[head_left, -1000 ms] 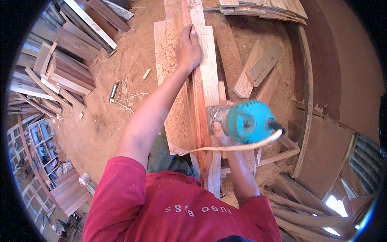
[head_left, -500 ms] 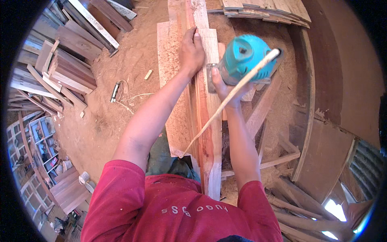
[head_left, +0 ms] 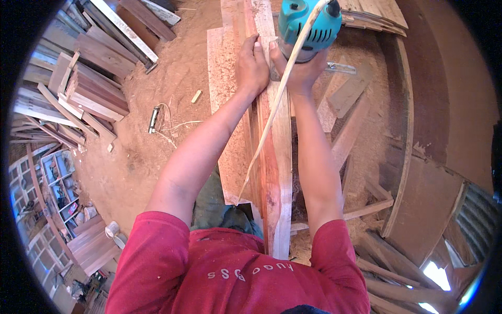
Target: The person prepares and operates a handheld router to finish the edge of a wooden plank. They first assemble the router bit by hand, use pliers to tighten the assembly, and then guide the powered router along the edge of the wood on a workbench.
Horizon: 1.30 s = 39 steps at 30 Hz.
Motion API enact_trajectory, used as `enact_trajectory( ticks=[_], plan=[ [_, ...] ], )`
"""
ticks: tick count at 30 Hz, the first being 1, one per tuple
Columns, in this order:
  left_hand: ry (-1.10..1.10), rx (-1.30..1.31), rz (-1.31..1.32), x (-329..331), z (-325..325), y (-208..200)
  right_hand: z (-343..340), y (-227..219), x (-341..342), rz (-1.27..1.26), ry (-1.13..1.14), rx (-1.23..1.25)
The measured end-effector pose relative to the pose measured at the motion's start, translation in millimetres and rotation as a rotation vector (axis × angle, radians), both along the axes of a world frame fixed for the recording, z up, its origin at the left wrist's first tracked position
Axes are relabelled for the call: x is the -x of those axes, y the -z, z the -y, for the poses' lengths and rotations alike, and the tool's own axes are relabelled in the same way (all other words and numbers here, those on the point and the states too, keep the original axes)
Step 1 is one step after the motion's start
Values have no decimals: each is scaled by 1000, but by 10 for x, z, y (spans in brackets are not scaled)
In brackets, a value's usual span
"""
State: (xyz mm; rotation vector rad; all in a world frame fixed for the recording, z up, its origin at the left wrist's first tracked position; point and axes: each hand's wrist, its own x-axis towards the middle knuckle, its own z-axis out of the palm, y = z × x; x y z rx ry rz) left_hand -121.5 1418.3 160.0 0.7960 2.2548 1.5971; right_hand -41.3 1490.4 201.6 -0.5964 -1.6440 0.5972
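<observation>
A teal power router (head_left: 309,26) with a grey body is held in my right hand (head_left: 303,70), fingers wrapped round its lower part. It rests over the right side of a long pale and reddish wooden plank (head_left: 277,157), and its base is largely hidden by my hand. The router's light cord (head_left: 272,115) hangs back across the plank toward me. My left hand (head_left: 253,68) grips the wood just left of the router, its fingers curled over a raised strip. Beside that strip, a wider board (head_left: 222,83) is sprinkled with shavings.
Stacked boards (head_left: 374,10) lie at the far right. Timber offcuts (head_left: 348,97) and a wooden frame lie right of the plank. On the dusty floor to the left are a power strip (head_left: 153,119) with its cord and a small wood block (head_left: 196,97). Leaning planks (head_left: 97,86) stand at far left.
My right hand has pushed the router forward along the plank, away from me, and its cord has followed. My left hand stays at the same spot on the wood.
</observation>
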Motion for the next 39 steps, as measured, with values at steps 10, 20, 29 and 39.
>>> enact_trajectory(
  ticks=[10, 20, 29, 39],
  plan=[
    [-39, 71, -52, -29, -2, -87, 1097, 4, -1206, 103, -188, 477],
    [-29, 16, -64, -3, -14, 0, 1642, 168, -1852, 112, -277, 440],
    [-53, 31, -42, 17, -43, 22, 524, 168, -618, -18, -84, 226],
    [-32, 57, -67, 44, -65, 18, -97, 61, 17, -31, -63, 143]
  ],
)
